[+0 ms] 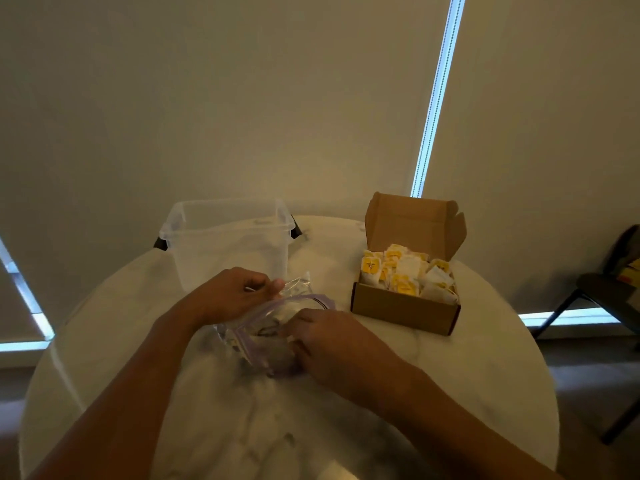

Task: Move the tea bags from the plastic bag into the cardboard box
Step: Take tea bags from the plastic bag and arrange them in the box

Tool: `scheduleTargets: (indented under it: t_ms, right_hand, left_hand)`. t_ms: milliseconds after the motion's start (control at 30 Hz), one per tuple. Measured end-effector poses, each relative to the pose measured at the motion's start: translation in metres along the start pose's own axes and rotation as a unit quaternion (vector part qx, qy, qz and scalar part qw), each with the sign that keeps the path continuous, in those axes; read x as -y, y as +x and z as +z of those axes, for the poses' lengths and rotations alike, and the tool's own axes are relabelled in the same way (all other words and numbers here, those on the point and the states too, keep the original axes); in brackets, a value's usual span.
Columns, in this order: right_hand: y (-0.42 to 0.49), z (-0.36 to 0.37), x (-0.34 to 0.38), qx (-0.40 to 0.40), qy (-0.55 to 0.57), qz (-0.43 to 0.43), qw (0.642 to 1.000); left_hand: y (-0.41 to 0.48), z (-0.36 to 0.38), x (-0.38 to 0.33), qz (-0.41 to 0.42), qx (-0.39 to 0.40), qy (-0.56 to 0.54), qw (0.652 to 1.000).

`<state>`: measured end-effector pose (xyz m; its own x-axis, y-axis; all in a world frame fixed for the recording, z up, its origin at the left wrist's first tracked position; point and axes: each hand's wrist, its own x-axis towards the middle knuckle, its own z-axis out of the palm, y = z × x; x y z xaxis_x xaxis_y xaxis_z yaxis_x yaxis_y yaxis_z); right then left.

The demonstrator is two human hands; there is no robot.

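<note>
A clear plastic zip bag (266, 327) with a purple seal strip lies on the round marble table (485, 393), its mouth held open. My left hand (228, 292) pinches the bag's far rim. My right hand (332, 344) has its fingers curled at the bag's mouth, apparently reaching inside; what they hold is hidden. To the right stands an open cardboard box (401, 311), lid flap up, filled with several yellow-and-white tea bags (408, 273).
An empty clear plastic tub (225, 237) with dark latches stands at the table's far side, behind the bag. A dark chair (609, 292) is at the right, off the table. Window blinds close the background.
</note>
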<state>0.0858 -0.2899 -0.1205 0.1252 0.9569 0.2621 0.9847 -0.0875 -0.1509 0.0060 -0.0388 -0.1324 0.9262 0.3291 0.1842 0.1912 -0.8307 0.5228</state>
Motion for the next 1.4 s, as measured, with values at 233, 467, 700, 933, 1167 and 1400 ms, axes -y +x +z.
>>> scheduleTargets:
  t_ms: [233,467,700,933,1167,1400]
  right_hand:
    - [0.016,0.021,0.004,0.014,-0.015,0.074,0.997]
    - [-0.001,0.011,-0.007,-0.063,0.023,0.003,0.998]
    - [-0.032,-0.016,-0.018,-0.045,0.218,-0.019,0.975]
    - [-0.008,-0.008,0.011,0.008,0.05,0.137,0.989]
    - [-0.006,0.005,0.004,-0.035,0.088,0.089,0.992]
    - [-0.032,-0.029,-0.03,-0.117,0.436,0.158,0.878]
  left_hand:
    - [-0.001,0.0,-0.001,-0.01,0.005,-0.035,0.999]
    - [-0.001,-0.001,-0.002,-0.012,0.015,-0.022,1.0]
    - [-0.001,-0.001,-0.002,-0.012,0.004,-0.026,1.0]
    - [0.002,0.001,0.004,-0.006,0.008,-0.027,1.0]
    - [-0.001,0.001,-0.004,-0.027,0.007,-0.023,0.999]
    - [-0.004,-0.001,-0.005,-0.036,0.022,-0.034,0.999]
